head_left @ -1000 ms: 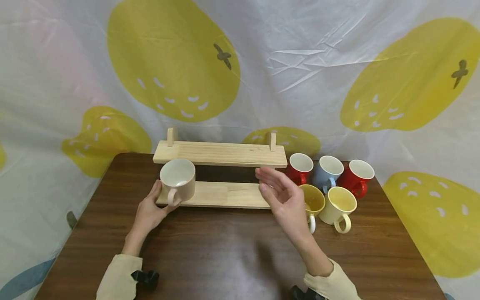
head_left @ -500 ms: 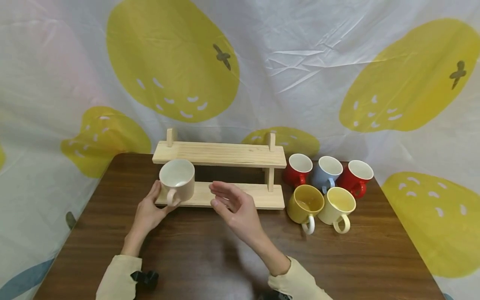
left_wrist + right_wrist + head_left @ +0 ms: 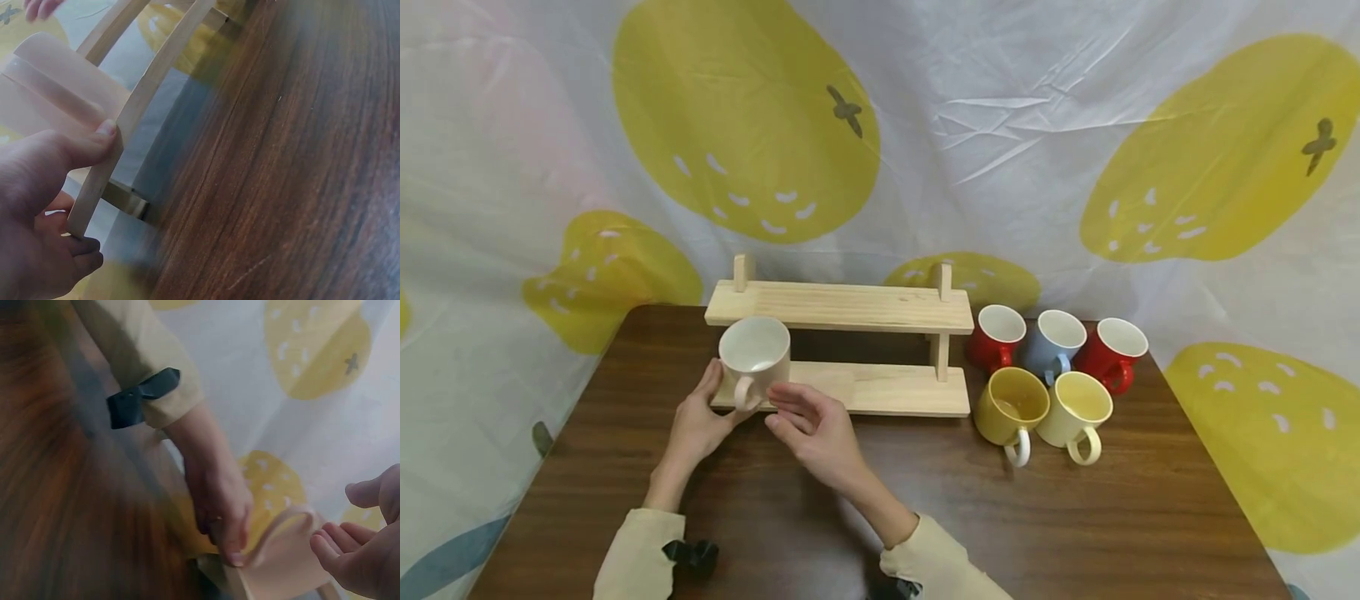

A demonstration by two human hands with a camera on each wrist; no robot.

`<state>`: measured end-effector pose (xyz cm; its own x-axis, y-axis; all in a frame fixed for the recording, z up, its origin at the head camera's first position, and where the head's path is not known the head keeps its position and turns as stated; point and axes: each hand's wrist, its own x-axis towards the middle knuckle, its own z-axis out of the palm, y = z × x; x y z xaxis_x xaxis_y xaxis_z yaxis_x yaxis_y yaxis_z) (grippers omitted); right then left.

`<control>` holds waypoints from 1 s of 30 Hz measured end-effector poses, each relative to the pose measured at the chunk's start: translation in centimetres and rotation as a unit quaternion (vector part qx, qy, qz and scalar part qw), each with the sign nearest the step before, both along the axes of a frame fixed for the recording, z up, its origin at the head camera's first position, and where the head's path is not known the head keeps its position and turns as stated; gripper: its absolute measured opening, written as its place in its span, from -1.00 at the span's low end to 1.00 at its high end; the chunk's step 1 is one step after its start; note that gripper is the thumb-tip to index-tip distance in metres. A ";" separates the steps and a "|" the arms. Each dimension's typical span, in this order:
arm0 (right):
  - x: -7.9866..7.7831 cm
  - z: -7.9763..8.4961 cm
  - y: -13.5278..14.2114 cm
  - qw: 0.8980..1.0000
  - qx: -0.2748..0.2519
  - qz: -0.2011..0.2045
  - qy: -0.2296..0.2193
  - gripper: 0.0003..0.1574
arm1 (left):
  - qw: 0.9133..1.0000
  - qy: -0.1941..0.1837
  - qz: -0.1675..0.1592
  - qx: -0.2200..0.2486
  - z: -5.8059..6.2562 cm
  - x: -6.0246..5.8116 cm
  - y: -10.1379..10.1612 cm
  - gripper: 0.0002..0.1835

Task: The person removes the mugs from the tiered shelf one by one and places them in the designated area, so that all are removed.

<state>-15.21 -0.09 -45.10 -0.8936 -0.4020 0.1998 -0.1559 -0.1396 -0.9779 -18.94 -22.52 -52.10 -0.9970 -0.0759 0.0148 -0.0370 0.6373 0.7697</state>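
A pale pinkish-white mug (image 3: 756,362) stands upright at the left end of the lower board of a wooden two-tier shelf (image 3: 880,390), its handle facing forward. My left hand (image 3: 696,425) grips that board's left end. In the left wrist view, the thumb (image 3: 103,134) lies on the board's front edge close to the mug's base, and the fingertips (image 3: 87,250) curl around the board's end. My right hand (image 3: 820,433) is just right of the mug, fingers loosely bent and holding nothing. In the right wrist view, its fingers (image 3: 340,540) are beside the mug (image 3: 284,565); contact is unclear.
Right of the shelf, two red mugs (image 3: 997,337) (image 3: 1112,354) and a blue mug (image 3: 1054,346) form a back row. In front are a mustard mug (image 3: 996,417) and a pale yellow mug (image 3: 1060,429). A fruit-patterned cloth (image 3: 985,167) hangs behind the brown table (image 3: 1075,525).
My right hand has moved left from near the mustard mug, across the front of the shelf, to the pinkish-white mug. My left hand and that mug have stayed put.
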 end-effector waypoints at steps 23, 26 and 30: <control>-0.8 -2.8 -4.5 0.997 0.041 -0.067 -0.001 -0.65 | 1.000 -0.020 -0.006 0.013 0.2 0.1 0.1 0.00; -0.9 -2.8 -4.2 0.994 0.056 -0.093 0.010 -0.73 | 1.000 -0.013 -0.006 0.003 0.2 0.2 0.1 0.03; -1.4 -2.8 -3.8 0.989 0.080 -0.118 0.026 -0.81 | 1.000 -0.001 -0.001 -0.005 0.2 0.1 0.2 0.11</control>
<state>-16.60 -3.87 -47.86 -0.9567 -0.2139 0.1976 -0.2155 0.0635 -0.9744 -18.80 -22.33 -51.93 -0.9972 -0.0733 0.0145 -0.0363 0.6456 0.7628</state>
